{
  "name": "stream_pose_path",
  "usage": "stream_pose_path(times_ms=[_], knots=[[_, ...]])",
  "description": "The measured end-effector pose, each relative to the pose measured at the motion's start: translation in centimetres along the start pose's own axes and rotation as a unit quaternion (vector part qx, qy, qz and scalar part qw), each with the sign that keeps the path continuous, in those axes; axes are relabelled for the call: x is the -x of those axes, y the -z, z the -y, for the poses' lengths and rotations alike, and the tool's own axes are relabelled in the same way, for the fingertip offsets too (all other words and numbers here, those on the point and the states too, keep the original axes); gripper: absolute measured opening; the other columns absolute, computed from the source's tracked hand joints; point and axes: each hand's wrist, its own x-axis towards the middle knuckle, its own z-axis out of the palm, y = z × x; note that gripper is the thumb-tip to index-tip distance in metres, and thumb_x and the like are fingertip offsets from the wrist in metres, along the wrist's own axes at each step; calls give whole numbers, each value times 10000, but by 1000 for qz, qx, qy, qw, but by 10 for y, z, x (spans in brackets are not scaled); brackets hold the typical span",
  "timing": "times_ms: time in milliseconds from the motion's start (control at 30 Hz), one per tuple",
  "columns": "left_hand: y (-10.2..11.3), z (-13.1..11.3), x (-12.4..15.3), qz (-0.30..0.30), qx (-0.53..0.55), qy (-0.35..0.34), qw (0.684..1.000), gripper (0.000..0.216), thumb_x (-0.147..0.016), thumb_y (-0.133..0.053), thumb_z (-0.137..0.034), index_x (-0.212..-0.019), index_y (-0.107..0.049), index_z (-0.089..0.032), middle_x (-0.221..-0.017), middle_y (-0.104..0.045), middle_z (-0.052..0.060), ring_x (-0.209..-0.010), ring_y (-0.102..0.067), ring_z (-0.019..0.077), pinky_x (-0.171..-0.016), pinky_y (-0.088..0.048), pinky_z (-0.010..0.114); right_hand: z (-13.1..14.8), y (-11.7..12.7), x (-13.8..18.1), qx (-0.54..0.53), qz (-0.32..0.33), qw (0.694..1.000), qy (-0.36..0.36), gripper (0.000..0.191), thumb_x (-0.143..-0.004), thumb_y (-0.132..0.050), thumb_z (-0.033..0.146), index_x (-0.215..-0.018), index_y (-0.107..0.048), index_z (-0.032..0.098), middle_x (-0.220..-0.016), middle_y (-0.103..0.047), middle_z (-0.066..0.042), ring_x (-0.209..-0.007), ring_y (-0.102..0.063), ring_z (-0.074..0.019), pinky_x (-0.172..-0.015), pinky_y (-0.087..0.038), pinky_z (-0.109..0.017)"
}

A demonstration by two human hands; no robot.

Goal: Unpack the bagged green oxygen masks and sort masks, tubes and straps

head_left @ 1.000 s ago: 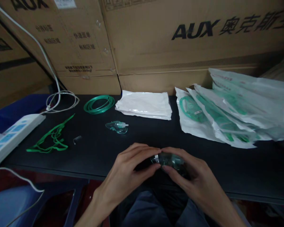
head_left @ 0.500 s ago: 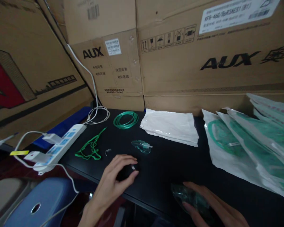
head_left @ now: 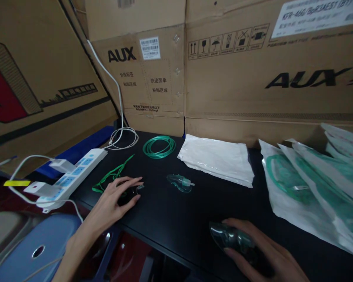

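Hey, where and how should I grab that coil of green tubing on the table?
Probably best at the near edge of the green tubing coil, coming from the front and a little above, pinching its bunched loops together so none slips out. It lies flat, the cardboard box stands behind it, and the white package sits close on its right.

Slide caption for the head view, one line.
Right hand holds a green-tinted mask at the black table; left hand near the green strap, coiled tubing beyond.
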Motion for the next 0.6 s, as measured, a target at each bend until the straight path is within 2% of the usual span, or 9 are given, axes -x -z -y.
stream_pose_path(times_ms=[67,167,300,367,467,600], knots=[[-2,-7,-1,-5,7,-4,1000,499,-932,-653,-457,-1403,-569,-314,-1357,-650,57,-1279,-563,272,-1089,-479,440,5,-4,-12,-20,-14,1000,-8,325,-909,-708,314,-1227,-641,309,-1176,-767,-21,-1008,-769,-200,-872,-625,-238],[-8,-33,-13,-23,35,-14,999,472,-958,-628,-429,-1407,-554,-303,-1349,-642,65,-1281,-555,268,-1100,-468,453,15,-7,-41,-40,-38,998,-12,335,-912,-695,250,-1226,-603,315,-1192,-740,-17,-1043,-739,-199,-892,-611,-285],[-19,-76,-46,-4,100,-48,994,422,-1005,-571,-392,-1420,-528,-325,-1397,-603,31,-1317,-533,218,-1147,-432,415,25,-14,-88,-61,-49,997,6,355,-886,-720,165,-1196,-589,277,-1160,-722,-30,-1047,-709,-210,-905,-582,-337],[-24,-88,-64,21,130,-67,989,379,-1026,-536,-381,-1400,-543,-320,-1404,-596,21,-1319,-534,200,-1157,-423,394,25,-23,-106,-72,-57,995,28,368,-890,-713,137,-1209,-572,254,-1190,-703,-49,-1101,-684,-217,-960,-558,-364],[-32,-90,-80,52,165,-80,982,292,-1044,-498,-370,-1307,-606,-301,-1325,-640,16,-1252,-582,191,-1117,-452,371,17,-41,-119,-69,-45,995,65,388,-901,-696,124,-1243,-555,242,-1207,-683,-65,-1121,-667,-223,-1001,-546,-395],[-41,-80,-85,57,195,-80,976,251,-1039,-514,-359,-1253,-632,-303,-1269,-666,9,-1213,-600,195,-1081,-462,355,4,-56,-119,-12,-29,998,57,471,-922,-667,129,-1363,-534,227,-1343,-638,-111,-1238,-623,-258,-1089,-510,-451]])
